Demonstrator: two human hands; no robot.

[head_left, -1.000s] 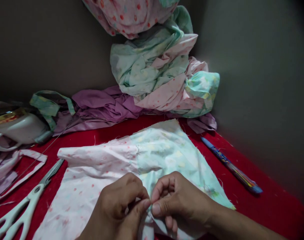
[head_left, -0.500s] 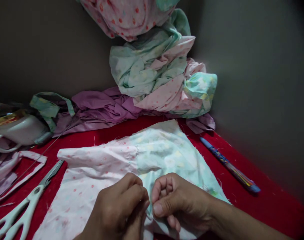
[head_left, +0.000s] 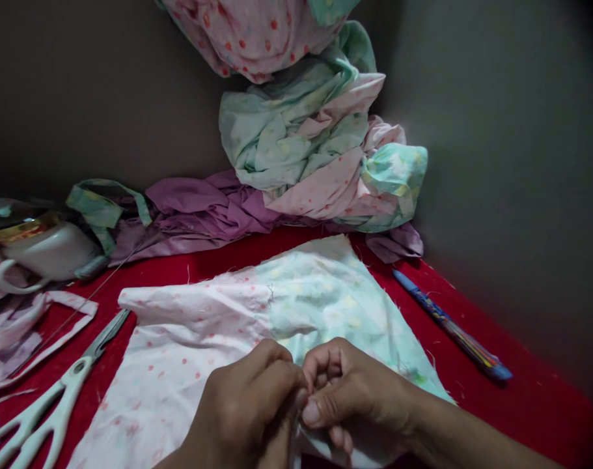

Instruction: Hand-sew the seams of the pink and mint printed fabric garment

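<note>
A pieced cloth, pink dotted on the left and mint floral on the right, lies near the front of the red surface. Over its near part, my left hand is closed, its fingers curled and pressed on a bit of the cloth. My right hand meets it at the fingertips, thumb and forefinger pinched together; whatever lies between them is too small to make out. Dark stitches show along the join of the two fabrics.
White-handled scissors lie at the left, near a white mug and pink strips. A blue pen rests at the right. Purple cloth and heaped mint-and-pink fabric stand along the back wall.
My left hand has moved slightly right, so its fingertips now meet those of my right hand. The whole view has shifted a little.
</note>
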